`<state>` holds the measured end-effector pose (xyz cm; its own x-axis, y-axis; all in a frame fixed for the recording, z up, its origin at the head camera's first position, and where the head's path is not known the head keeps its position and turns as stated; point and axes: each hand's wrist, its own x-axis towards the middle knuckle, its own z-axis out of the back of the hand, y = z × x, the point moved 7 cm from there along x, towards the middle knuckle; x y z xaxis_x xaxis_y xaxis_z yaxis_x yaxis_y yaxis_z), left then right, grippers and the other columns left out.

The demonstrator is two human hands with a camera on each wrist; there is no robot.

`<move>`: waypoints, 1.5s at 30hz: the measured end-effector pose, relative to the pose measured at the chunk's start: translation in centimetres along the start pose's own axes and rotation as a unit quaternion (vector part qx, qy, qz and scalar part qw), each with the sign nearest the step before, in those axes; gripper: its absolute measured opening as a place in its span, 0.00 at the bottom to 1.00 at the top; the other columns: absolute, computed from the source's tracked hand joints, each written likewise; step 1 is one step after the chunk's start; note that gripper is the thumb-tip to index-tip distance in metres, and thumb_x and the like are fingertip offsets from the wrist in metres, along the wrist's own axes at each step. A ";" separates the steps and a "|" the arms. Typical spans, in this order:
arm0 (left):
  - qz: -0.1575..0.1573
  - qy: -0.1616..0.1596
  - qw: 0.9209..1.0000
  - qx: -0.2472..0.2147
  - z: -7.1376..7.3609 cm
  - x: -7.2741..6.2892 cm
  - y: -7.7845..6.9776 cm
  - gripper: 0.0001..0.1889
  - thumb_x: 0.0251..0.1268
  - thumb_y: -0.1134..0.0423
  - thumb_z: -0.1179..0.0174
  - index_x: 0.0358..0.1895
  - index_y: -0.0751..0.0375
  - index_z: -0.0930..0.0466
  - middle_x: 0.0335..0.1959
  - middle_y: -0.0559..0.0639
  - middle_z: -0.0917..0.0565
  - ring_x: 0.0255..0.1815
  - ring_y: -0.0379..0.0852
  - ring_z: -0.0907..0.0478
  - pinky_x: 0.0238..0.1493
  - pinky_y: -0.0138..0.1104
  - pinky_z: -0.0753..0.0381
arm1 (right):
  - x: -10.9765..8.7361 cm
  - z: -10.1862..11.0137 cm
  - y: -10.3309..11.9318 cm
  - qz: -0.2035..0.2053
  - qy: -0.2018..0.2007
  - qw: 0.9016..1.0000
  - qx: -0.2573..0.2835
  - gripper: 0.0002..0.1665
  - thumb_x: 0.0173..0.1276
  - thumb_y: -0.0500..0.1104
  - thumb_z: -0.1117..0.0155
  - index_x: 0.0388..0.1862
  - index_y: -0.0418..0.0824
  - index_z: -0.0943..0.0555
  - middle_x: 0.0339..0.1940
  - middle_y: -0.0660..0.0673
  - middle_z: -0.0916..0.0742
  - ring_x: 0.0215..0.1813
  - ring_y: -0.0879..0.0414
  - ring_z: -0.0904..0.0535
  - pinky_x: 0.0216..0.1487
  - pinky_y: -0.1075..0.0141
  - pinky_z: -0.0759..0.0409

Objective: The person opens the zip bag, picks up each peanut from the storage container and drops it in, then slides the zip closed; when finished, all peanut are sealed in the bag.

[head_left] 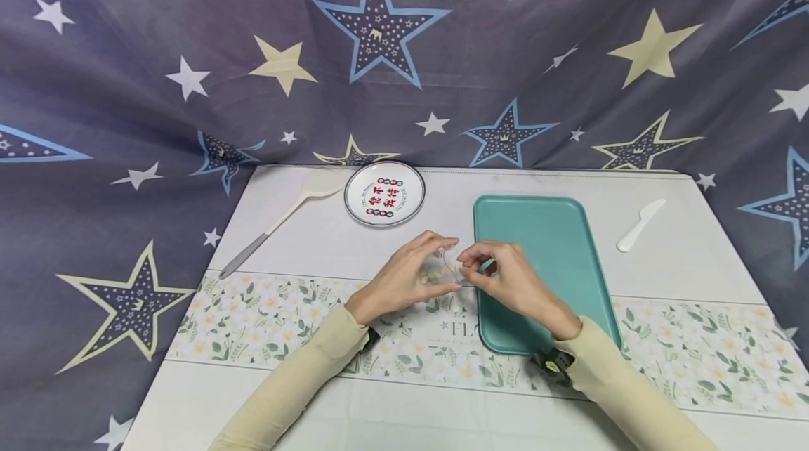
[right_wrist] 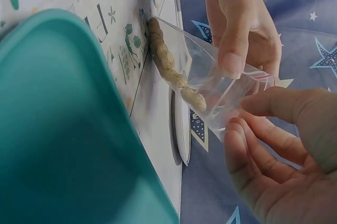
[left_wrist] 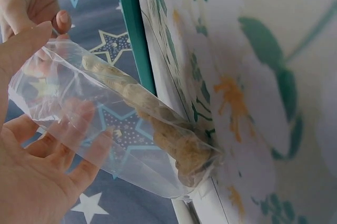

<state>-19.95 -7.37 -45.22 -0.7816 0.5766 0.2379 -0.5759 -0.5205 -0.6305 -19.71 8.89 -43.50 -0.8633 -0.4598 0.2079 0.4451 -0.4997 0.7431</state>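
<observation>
A clear zip bag (left_wrist: 126, 150) with several peanuts in their shells (left_wrist: 176, 142) is held between both hands, over the table beside the tray's left edge. My left hand (head_left: 401, 272) grips the bag around its sides near the mouth, thumb on one side and fingers spread on the other. At the mouth, my right hand (head_left: 508, 279) pinches the bag's edge between thumb and fingers. In the right wrist view the peanuts (right_wrist: 166, 58) line the bag's lower part, and a red line runs along the zip end.
A teal tray (head_left: 540, 226) lies under the right forearm. Behind the hands are a white plate with red characters (head_left: 385, 193) and a long-handled cream spoon or spatula (head_left: 287, 218). A white plastic knife (head_left: 640, 226) lies at the right. A star-patterned cloth (head_left: 379, 114) hangs behind the table.
</observation>
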 end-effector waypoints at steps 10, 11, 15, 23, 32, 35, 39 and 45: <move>0.002 -0.005 1.000 0.000 0.1 0.1 -0.1 0.39 0.62 0.45 0.25 0.74 0.55 0.27 0.64 0.48 0.21 0.64 0.43 0.21 0.70 0.41 0.20 | -0.3 1.0 -1.1 -0.033 -0.042 0.999 0.005 0.05 0.70 0.35 0.29 0.44 0.39 0.12 0.36 0.46 0.08 0.37 0.55 0.12 0.38 0.63 0.11; 0.002 -0.005 1.000 -0.001 0.0 0.1 -0.1 0.39 0.62 0.45 0.25 0.74 0.55 0.27 0.64 0.48 0.21 0.64 0.44 0.21 0.70 0.42 0.20 | -0.4 1.0 -1.2 -0.038 -0.044 0.998 0.007 0.05 0.70 0.35 0.29 0.44 0.39 0.12 0.36 0.45 0.08 0.37 0.54 0.12 0.38 0.62 0.11; 0.008 -0.005 1.000 -0.003 0.0 0.1 0.0 0.40 0.62 0.45 0.26 0.75 0.55 0.28 0.64 0.49 0.21 0.63 0.47 0.21 0.70 0.42 0.20 | -0.5 0.9 -1.7 -0.059 -0.035 0.998 0.015 0.04 0.72 0.37 0.30 0.43 0.39 0.13 0.36 0.45 0.08 0.38 0.54 0.11 0.41 0.64 0.11; 0.010 -0.009 1.000 -0.002 0.1 0.0 -0.1 0.42 0.61 0.45 0.25 0.76 0.56 0.29 0.65 0.47 0.23 0.64 0.46 0.22 0.71 0.42 0.21 | -0.6 0.3 -2.2 -0.086 -0.015 0.994 0.065 0.07 0.73 0.39 0.31 0.47 0.38 0.15 0.39 0.42 0.08 0.41 0.49 0.10 0.47 0.60 0.10; 0.013 -0.015 1.000 0.002 0.2 0.0 -0.2 0.45 0.60 0.44 0.24 0.78 0.54 0.32 0.67 0.45 0.25 0.64 0.43 0.22 0.68 0.40 0.19 | -0.6 -0.1 -2.0 -0.099 -0.017 0.988 0.115 0.10 0.75 0.40 0.32 0.50 0.36 0.17 0.41 0.38 0.09 0.40 0.39 0.10 0.42 0.57 0.09; 0.010 -0.019 1.000 0.002 0.2 0.0 -0.2 0.45 0.59 0.44 0.24 0.79 0.53 0.32 0.67 0.46 0.25 0.64 0.43 0.22 0.67 0.40 0.18 | -0.5 -0.3 -2.0 -0.099 -0.019 0.987 0.126 0.10 0.75 0.40 0.33 0.49 0.35 0.18 0.40 0.38 0.09 0.38 0.39 0.11 0.41 0.53 0.09; 0.010 -0.027 1.000 0.001 0.3 0.0 -0.2 0.47 0.56 0.44 0.22 0.79 0.51 0.33 0.69 0.45 0.26 0.64 0.47 0.22 0.67 0.41 0.18 | -0.4 -0.5 -1.9 -0.097 -0.027 0.987 0.129 0.09 0.76 0.40 0.33 0.48 0.36 0.17 0.38 0.37 0.09 0.36 0.40 0.11 0.39 0.55 0.10; 0.016 -0.029 0.999 0.010 0.2 0.1 -0.2 0.54 0.49 0.41 0.19 0.80 0.50 0.36 0.69 0.46 0.27 0.63 0.50 0.21 0.67 0.42 0.18 | -0.4 -0.5 -1.6 -0.100 -0.038 0.982 0.153 0.11 0.76 0.42 0.33 0.46 0.33 0.18 0.38 0.36 0.08 0.36 0.43 0.10 0.41 0.53 0.09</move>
<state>-19.93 -7.37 -44.88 -0.8122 0.5219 0.2607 -0.5543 -0.5510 -0.6239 -19.96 9.44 -45.09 -0.9469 -0.3124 0.0758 0.1819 -0.3261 0.9277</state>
